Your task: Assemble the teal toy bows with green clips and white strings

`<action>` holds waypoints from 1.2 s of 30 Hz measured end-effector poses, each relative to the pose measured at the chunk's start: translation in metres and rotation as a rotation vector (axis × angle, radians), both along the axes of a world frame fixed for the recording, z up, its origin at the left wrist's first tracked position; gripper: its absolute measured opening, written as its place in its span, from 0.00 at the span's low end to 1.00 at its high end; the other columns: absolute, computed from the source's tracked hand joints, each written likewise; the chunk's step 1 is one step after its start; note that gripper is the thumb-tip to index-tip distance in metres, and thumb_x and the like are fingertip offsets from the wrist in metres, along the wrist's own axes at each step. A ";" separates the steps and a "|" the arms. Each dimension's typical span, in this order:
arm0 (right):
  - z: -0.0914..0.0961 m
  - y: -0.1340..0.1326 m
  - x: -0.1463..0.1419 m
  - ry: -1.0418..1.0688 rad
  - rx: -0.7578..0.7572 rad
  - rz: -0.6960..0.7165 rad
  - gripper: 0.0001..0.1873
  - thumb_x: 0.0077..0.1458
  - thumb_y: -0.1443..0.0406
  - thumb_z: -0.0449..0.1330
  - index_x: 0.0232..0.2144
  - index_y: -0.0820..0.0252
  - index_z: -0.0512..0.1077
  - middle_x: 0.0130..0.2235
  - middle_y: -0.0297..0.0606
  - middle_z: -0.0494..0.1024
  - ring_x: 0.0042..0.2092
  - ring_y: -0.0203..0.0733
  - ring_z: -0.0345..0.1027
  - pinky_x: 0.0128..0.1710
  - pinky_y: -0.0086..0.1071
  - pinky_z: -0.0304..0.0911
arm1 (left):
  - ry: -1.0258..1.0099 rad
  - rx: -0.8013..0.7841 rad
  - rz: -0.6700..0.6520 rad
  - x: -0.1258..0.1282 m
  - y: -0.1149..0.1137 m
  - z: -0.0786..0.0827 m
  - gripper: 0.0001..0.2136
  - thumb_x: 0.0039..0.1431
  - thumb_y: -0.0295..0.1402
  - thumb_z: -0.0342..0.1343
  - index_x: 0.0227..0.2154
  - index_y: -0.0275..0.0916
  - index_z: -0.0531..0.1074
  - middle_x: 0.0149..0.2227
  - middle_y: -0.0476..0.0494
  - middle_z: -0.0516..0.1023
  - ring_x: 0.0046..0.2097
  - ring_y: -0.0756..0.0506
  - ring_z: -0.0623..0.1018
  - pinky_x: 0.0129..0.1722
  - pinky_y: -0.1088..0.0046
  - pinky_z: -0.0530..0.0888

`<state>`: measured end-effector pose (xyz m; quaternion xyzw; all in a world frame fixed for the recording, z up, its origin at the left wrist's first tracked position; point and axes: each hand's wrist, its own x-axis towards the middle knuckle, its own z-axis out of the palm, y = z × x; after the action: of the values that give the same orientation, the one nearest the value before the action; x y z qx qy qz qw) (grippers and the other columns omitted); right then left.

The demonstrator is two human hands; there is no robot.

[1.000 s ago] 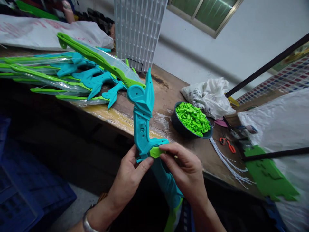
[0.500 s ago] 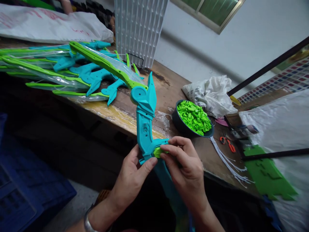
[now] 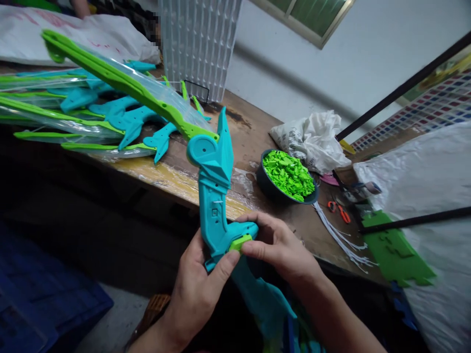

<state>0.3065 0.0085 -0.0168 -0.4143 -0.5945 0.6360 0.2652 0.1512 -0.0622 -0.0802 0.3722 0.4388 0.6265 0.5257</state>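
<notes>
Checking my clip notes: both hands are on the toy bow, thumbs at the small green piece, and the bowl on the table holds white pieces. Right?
Not quite: in the head view, the bowl on the table holds green pieces. The left hand and right hand are on the toy bow, thumbs at the small green piece.

no words can be read: black print point(image 3: 293, 138) on the crumpled white bag point(image 3: 321, 133) and red marks point(image 3: 53, 19) on the white sack point(image 3: 86, 41) are too blurred to make out.
</notes>
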 end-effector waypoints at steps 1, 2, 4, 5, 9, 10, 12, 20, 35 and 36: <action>0.000 -0.001 0.000 0.004 -0.011 -0.001 0.22 0.48 0.59 0.73 0.44 0.57 0.74 0.37 0.33 0.78 0.37 0.36 0.71 0.37 0.28 0.67 | 0.020 -0.003 0.010 0.000 -0.002 -0.001 0.15 0.59 0.37 0.64 0.49 0.44 0.79 0.48 0.42 0.83 0.49 0.37 0.82 0.50 0.67 0.76; 0.000 -0.001 -0.001 0.003 -0.013 -0.001 0.21 0.49 0.59 0.73 0.44 0.58 0.74 0.36 0.33 0.78 0.36 0.35 0.70 0.36 0.27 0.66 | 0.032 -0.006 0.020 0.001 -0.003 -0.003 0.14 0.59 0.37 0.64 0.48 0.44 0.80 0.47 0.42 0.84 0.48 0.37 0.82 0.49 0.66 0.77; 0.000 -0.003 -0.001 -0.013 -0.030 0.006 0.21 0.48 0.59 0.73 0.43 0.58 0.73 0.35 0.32 0.76 0.35 0.34 0.69 0.34 0.26 0.65 | 0.039 -0.018 0.040 0.003 -0.004 -0.005 0.14 0.57 0.37 0.65 0.46 0.44 0.81 0.46 0.42 0.84 0.47 0.36 0.82 0.48 0.66 0.77; -0.001 -0.003 -0.002 -0.019 -0.046 0.003 0.21 0.48 0.59 0.73 0.42 0.59 0.73 0.34 0.31 0.76 0.34 0.34 0.68 0.33 0.26 0.64 | 0.037 -0.030 0.053 0.005 -0.004 -0.005 0.13 0.56 0.37 0.66 0.45 0.44 0.81 0.44 0.43 0.84 0.46 0.36 0.82 0.47 0.65 0.77; -0.005 -0.001 -0.003 -0.012 -0.082 -0.042 0.23 0.44 0.58 0.75 0.39 0.59 0.73 0.31 0.30 0.75 0.31 0.33 0.66 0.31 0.26 0.62 | 0.007 -0.090 0.128 0.008 -0.001 -0.009 0.14 0.51 0.36 0.70 0.42 0.45 0.82 0.41 0.46 0.85 0.42 0.37 0.81 0.44 0.65 0.77; -0.007 0.000 -0.004 -0.002 -0.085 -0.050 0.23 0.44 0.58 0.75 0.39 0.59 0.73 0.31 0.30 0.75 0.31 0.33 0.66 0.31 0.26 0.62 | 0.006 -0.092 0.129 0.008 0.000 -0.011 0.14 0.51 0.36 0.70 0.42 0.46 0.82 0.42 0.46 0.85 0.43 0.37 0.81 0.45 0.66 0.77; -0.011 0.001 -0.004 -0.003 -0.072 -0.057 0.22 0.45 0.58 0.74 0.40 0.59 0.73 0.31 0.29 0.75 0.30 0.33 0.66 0.31 0.26 0.62 | 0.016 -0.078 0.094 0.006 0.003 -0.015 0.15 0.52 0.36 0.69 0.44 0.45 0.82 0.44 0.45 0.84 0.45 0.37 0.81 0.47 0.66 0.77; -0.004 0.002 -0.006 -0.201 0.502 -0.187 0.18 0.47 0.59 0.74 0.39 0.58 0.77 0.35 0.32 0.76 0.37 0.36 0.68 0.36 0.28 0.64 | -0.374 -0.252 -0.178 0.001 0.028 -0.021 0.21 0.57 0.42 0.66 0.53 0.43 0.76 0.52 0.39 0.81 0.49 0.36 0.82 0.40 0.65 0.81; -0.044 0.246 0.132 -1.182 0.839 -0.363 0.18 0.54 0.73 0.58 0.47 0.66 0.78 0.50 0.49 0.79 0.50 0.49 0.73 0.52 0.40 0.66 | -0.990 -0.318 -0.410 -0.004 0.047 -0.035 0.21 0.65 0.44 0.54 0.54 0.39 0.78 0.57 0.32 0.78 0.60 0.26 0.74 0.61 0.40 0.68; -0.047 0.253 0.138 -1.207 0.851 -0.321 0.19 0.52 0.73 0.59 0.47 0.64 0.78 0.52 0.49 0.78 0.51 0.49 0.72 0.52 0.39 0.66 | -0.999 -0.321 -0.430 -0.003 0.047 -0.036 0.21 0.65 0.43 0.54 0.55 0.38 0.77 0.58 0.32 0.78 0.61 0.26 0.74 0.63 0.40 0.66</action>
<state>0.4442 0.2616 -0.0642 -0.6339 -0.7634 -0.0322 0.1200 0.1481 -0.0148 -0.1167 0.0269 0.1408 0.5308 0.8353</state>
